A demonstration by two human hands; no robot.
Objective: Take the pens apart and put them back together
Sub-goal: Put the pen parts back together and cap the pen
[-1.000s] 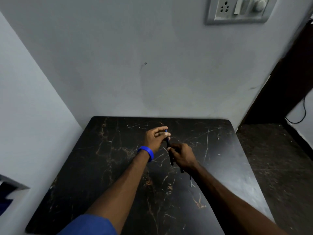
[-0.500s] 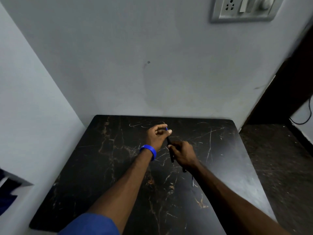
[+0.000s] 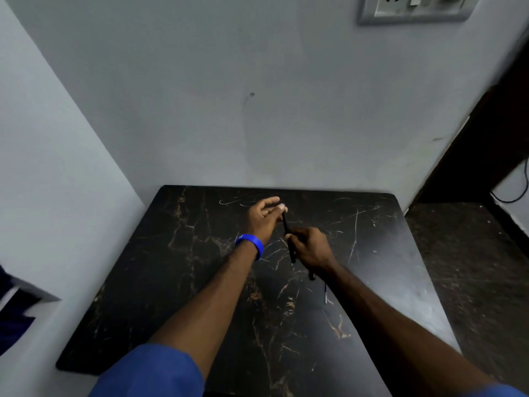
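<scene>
A thin black pen (image 3: 288, 239) is held nearly upright over the dark marble table (image 3: 177, 282). My right hand (image 3: 310, 247) grips its lower half in a closed fist. My left hand (image 3: 264, 217), with a blue wristband, pinches the pen's top end between thumb and fingertips; the other fingers are spread. A blue tip seen earlier is hidden by the fingertips. A second dark pen part (image 3: 312, 275) sticks out below my right hand. A thin silvery piece (image 3: 326, 295), like a refill, lies on the table beside my right forearm.
The table stands in a corner between two pale walls. A switch plate (image 3: 415, 8) is high on the back wall. At the right, the table edge drops to a dark floor (image 3: 472, 267) with a cable near the wall.
My view has tilted a little downward. My left hand's fingers have closed over the pen's top, hiding the blue tip. The right hand keeps its grip.
</scene>
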